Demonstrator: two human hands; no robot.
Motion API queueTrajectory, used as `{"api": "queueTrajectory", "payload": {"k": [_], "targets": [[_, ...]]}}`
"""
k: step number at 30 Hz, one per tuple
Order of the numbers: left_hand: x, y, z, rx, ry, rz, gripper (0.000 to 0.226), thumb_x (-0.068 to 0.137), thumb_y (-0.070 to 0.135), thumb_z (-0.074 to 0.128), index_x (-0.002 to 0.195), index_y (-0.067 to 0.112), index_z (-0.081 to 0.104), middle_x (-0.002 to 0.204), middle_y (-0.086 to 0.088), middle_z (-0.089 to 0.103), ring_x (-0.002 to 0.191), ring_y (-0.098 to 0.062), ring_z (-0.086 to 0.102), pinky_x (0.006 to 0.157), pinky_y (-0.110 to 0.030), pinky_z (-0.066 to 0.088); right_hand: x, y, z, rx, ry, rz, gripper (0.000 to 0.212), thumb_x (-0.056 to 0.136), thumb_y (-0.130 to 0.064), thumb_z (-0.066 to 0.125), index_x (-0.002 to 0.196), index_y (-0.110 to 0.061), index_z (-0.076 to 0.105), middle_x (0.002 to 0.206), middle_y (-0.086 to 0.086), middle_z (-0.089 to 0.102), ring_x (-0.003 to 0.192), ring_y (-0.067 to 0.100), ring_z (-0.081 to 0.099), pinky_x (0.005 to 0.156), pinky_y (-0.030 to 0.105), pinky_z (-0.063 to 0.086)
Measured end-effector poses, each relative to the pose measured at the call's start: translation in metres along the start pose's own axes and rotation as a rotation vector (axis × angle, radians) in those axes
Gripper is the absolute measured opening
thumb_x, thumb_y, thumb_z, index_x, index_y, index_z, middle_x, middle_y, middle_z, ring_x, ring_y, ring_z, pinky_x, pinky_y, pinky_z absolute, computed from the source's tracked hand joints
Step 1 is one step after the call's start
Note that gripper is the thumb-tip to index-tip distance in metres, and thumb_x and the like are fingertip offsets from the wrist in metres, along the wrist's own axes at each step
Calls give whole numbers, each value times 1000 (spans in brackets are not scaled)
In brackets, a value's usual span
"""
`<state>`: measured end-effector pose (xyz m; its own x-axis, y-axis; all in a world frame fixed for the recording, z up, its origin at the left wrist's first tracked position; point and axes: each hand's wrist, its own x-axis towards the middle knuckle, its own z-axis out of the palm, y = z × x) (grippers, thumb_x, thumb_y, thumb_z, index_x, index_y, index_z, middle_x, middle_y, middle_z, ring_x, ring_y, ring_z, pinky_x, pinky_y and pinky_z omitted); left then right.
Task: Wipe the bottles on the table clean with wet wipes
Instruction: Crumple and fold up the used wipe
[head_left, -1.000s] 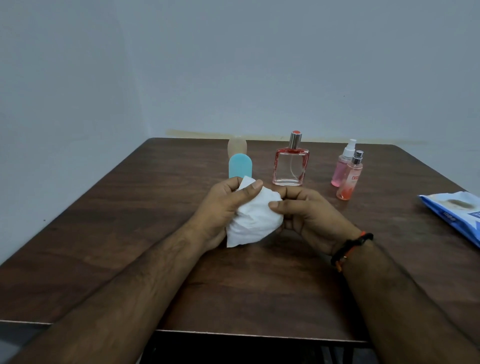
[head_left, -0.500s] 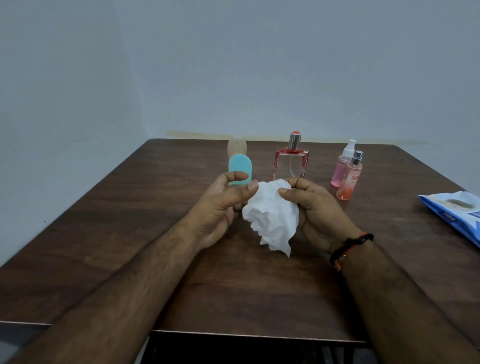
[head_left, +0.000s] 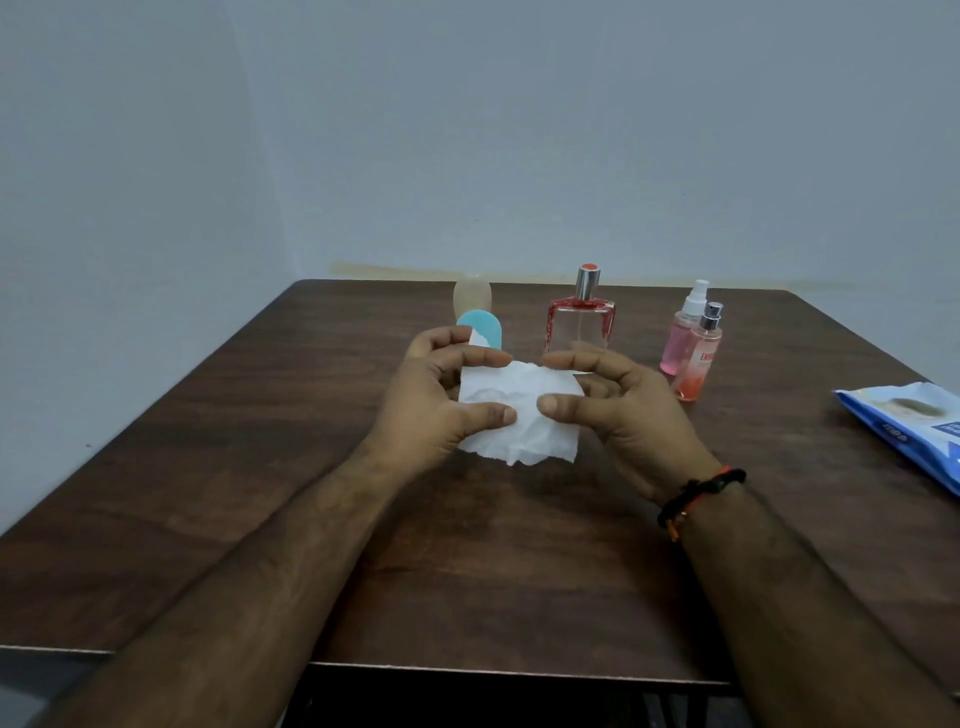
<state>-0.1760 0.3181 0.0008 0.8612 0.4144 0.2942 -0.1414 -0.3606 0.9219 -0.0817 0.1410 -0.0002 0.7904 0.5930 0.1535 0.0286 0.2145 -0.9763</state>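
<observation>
A white wet wipe (head_left: 519, 415) is spread between both hands above the middle of the brown table (head_left: 260, 467). My left hand (head_left: 436, 405) pinches its left side and my right hand (head_left: 628, 410) holds its right side. Behind the hands stand a turquoise bottle (head_left: 485, 327), partly hidden by my left fingers, and a beige bottle (head_left: 471, 296) further back. A square clear bottle with red edges and a silver cap (head_left: 579, 322) stands behind my right hand. Two small pink spray bottles (head_left: 693, 343) stand to the right.
A blue and white wet-wipe pack (head_left: 914, 426) lies at the table's right edge. Grey walls close in behind and to the left. The table's near edge runs just below my forearms.
The wipe was bunched in both hands, then hung loose from them; now it is stretched out flatter between them. Both hands have lifted slightly towards the bottles.
</observation>
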Motion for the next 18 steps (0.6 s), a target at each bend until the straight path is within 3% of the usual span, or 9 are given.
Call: {"api": "queueTrajectory", "payload": {"k": [4,7,10,13,16,18], "targets": [[0,-3,1,386,87,199,24,80,18,81,102,23,77,142,11,42,132,-8,41,110,-31,43,3,5,0,-634,52,-169,39,67,-13,87,103,-25,75,141,-9,43,124,8,49,96,25,51],[2,-4,2,439,115,189,17,82,23,78,99,19,78,137,11,46,127,-5,42,107,-27,43,4,10,2,-787,73,-276,24,78,-16,81,100,-26,75,138,-8,45,121,9,47,92,19,49],[2,-4,0,359,73,155,14,85,25,76,98,20,76,121,12,60,116,-5,52,97,-22,47,4,9,1,-692,68,-262,13,83,-16,76,92,-25,75,128,-8,53,116,8,51,90,25,49],[0,1,0,37,8,-52,14,90,25,70,101,17,72,102,2,72,99,-16,67,83,-28,59,3,7,1,-387,58,-132,11,89,-12,68,97,-16,74,116,-2,68,108,15,63,91,33,55],[1,2,4,-50,-15,-109,10,92,21,67,98,14,70,97,-4,73,95,-18,69,80,-29,60,4,7,4,-66,79,-39,12,94,-12,61,101,-13,71,100,6,75,95,22,71,78,36,59],[1,2,5,-150,-106,-149,11,91,13,67,102,9,69,100,-10,73,94,-20,69,82,-32,59,4,7,5,12,99,-46,11,95,-12,60,101,-12,68,97,8,75,90,23,70,69,36,58]]}}
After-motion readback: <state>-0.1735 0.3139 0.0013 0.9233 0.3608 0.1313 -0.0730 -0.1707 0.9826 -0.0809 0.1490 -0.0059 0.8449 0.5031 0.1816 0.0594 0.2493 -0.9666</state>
